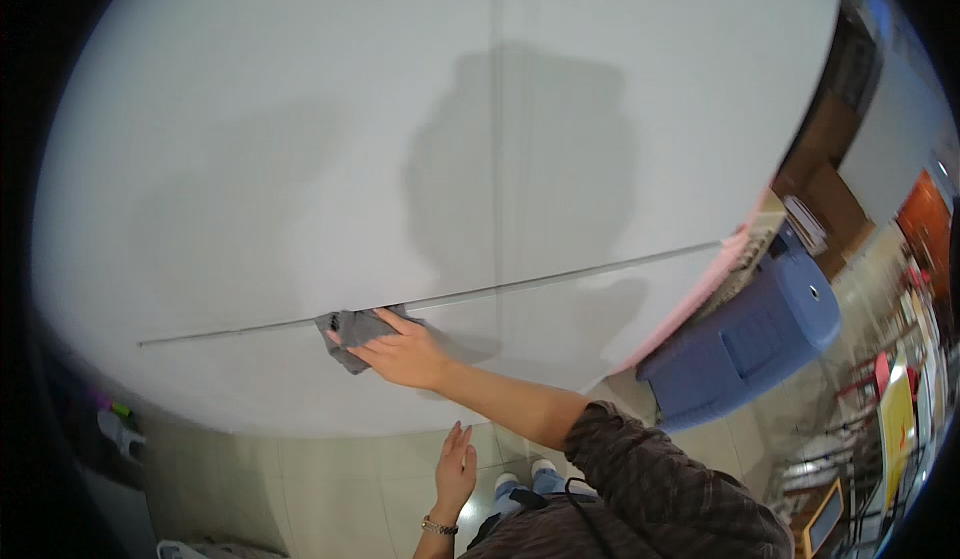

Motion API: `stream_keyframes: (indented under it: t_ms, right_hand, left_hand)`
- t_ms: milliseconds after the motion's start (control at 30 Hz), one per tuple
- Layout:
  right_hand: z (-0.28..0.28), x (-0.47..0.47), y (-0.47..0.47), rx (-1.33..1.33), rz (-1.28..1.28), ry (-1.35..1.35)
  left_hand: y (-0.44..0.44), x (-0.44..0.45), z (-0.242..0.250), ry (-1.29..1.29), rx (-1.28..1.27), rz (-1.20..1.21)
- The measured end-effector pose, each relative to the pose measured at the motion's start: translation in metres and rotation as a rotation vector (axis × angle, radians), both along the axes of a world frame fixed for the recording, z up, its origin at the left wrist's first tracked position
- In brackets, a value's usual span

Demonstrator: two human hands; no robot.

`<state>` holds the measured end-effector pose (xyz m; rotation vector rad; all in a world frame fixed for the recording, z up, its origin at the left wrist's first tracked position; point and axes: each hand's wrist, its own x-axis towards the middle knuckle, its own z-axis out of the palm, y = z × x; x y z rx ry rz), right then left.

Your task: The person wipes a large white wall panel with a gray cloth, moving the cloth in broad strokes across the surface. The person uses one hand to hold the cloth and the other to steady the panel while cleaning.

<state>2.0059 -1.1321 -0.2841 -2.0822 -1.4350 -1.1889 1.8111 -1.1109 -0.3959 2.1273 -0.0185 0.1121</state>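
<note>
My right hand [405, 353] lies flat on a grey cloth [352, 341], its fingers spread over it. Under the hand, the cloth is pressed against a large white panel [562, 326], right at a thin dark seam or strip [600, 268] that crosses the panel at a slant. The cloth covers part of that line. Lower down, my left hand [455, 469] hangs in front of my body with fingers extended and nothing in it, apart from the panel. A metal-banded watch or bracelet [439, 527] circles the left wrist.
Right of the panel stands a blue plastic bin [742, 341], with a cardboard box [840, 214] beyond it. A pink edge [675, 308] borders the panel there. Tiled floor [330, 484] lies below. A small wood-framed board [823, 518] and cluttered furniture fill the far right.
</note>
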Motion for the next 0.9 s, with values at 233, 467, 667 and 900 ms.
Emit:
stream_keyframes:
  t_ms: [233, 467, 667, 900]
  right_hand:
    - [0.000, 0.013, -0.234, -0.283, -0.491, 0.080]
    - [0.018, 0.002, -0.452, 0.215, -0.903, 0.489]
    - [-0.029, 0.010, -0.458, 1.031, -0.654, 0.445]
    - [-0.079, 0.019, -0.258, 0.462, -0.561, 0.582]
  left_hand:
    - [-0.030, 0.012, 0.008, 0.034, -0.016, -0.060]
    - [-0.082, 0.045, 0.022, 0.002, -0.003, -0.223]
    - [-0.114, 0.072, 0.044, -0.170, 0.013, -0.227]
    - [-0.094, 0.116, 0.108, -0.536, 0.286, 0.060]
